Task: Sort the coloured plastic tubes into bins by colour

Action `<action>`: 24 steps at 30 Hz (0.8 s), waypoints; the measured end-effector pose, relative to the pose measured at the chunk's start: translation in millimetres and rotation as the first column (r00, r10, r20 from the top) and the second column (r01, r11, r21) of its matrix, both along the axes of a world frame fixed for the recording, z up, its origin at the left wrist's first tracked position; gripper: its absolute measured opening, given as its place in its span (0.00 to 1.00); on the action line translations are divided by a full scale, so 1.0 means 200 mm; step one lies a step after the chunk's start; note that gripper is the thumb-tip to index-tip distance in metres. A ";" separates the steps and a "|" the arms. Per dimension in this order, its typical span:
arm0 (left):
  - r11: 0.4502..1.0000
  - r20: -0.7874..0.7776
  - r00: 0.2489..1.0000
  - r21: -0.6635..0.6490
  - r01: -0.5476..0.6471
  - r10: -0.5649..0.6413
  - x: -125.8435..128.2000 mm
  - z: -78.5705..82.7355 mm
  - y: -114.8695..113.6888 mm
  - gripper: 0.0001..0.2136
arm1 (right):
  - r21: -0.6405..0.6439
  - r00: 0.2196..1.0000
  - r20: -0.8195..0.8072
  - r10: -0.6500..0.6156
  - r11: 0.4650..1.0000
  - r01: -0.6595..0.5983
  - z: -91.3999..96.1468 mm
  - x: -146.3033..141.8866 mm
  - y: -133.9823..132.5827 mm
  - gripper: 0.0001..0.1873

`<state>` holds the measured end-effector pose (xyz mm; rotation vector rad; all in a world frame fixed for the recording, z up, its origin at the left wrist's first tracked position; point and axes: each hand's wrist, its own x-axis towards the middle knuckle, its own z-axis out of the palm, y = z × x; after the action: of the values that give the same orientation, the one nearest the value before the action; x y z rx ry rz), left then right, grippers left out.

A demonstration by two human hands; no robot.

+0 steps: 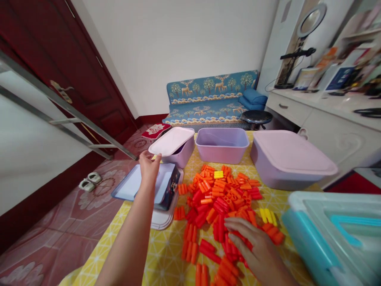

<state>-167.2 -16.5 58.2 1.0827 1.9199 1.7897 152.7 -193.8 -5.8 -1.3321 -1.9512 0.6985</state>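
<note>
My left hand (149,169) reaches forward to the near edge of a pink lid (172,140) that lies tilted on a small lilac bin (178,155); its fingers touch the lid's rim. My right hand (256,248) lies flat, fingers spread, on a heap of orange and red plastic tubes (220,206) spread over the yellow tablecloth (143,254). A few yellow tubes (218,174) lie among them. An open lilac bin (222,143) stands behind the heap.
A large lilac bin with its pink lid on (290,159) stands at the right. A teal container (333,234) sits at the near right. Stacked lids and a tray (162,190) lie at the table's left edge. A sofa, a stool and a white cabinet stand beyond.
</note>
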 end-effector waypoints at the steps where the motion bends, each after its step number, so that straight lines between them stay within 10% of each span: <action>1: 0.996 0.138 0.990 -0.083 0.033 -0.022 -0.05 0.00 0.06 0.22 | 0.004 1.000 -0.004 -0.005 1.000 0.005 0.00 0.00 0.00 0.14; 4: 0.958 0.390 0.917 -0.223 0.178 -0.080 -0.12 0.00 0.17 0.13 | 0.013 1.000 -0.008 -0.014 1.000 0.014 -0.01 0.02 0.00 0.14; 15: 0.948 0.578 0.810 -0.192 0.253 -0.099 -0.10 -0.02 0.24 0.06 | 0.000 0.999 -0.022 -0.031 1.000 0.031 -0.04 0.05 -0.02 0.13; 24: 0.919 0.571 0.760 -0.024 0.394 -0.311 -0.19 0.12 -0.14 0.04 | -0.067 0.987 -0.153 -0.049 0.997 0.039 -0.01 0.03 0.01 0.13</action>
<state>-205.6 -44.2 81.7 0.6994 1.3542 1.5045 158.5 -191.8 -6.9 -1.3141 -1.7849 0.8236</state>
